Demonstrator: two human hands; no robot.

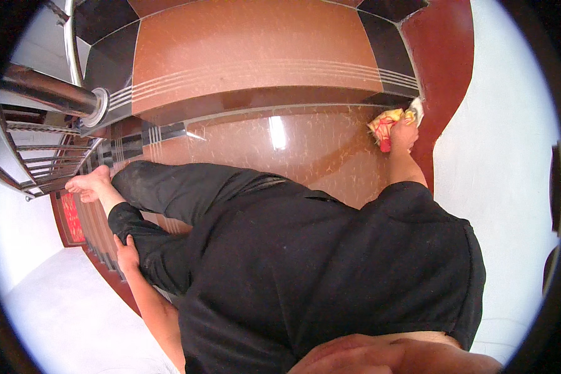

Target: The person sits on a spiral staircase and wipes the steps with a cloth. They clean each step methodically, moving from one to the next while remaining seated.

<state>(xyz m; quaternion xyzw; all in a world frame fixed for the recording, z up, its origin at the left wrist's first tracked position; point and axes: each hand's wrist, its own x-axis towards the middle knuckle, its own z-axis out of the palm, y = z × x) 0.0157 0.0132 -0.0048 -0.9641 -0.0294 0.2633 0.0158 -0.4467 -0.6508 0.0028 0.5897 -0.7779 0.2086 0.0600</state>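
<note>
My right hand (pixel 404 134) is closed around a crumpled yellow, red and white cloth (pixel 384 127). It presses the cloth into the corner where the polished brown stair tread (pixel 243 140), the riser above it and the dark red skirting (pixel 444 65) meet. A pale end of the cloth reaches up along the skirting. My left hand (pixel 128 255) rests with its fingers apart on the leg of my black trousers (pixel 149 250), near the knee, and holds nothing.
A metal stair railing (pixel 23 145) with a thick round post (pixel 51 91) runs along the left. A white wall (pixel 491 163) rises on the right. My bare foot (pixel 91 182) is near the railing. Lower steps (pixel 98 229) descend at the left, near a red patterned panel (pixel 72 217).
</note>
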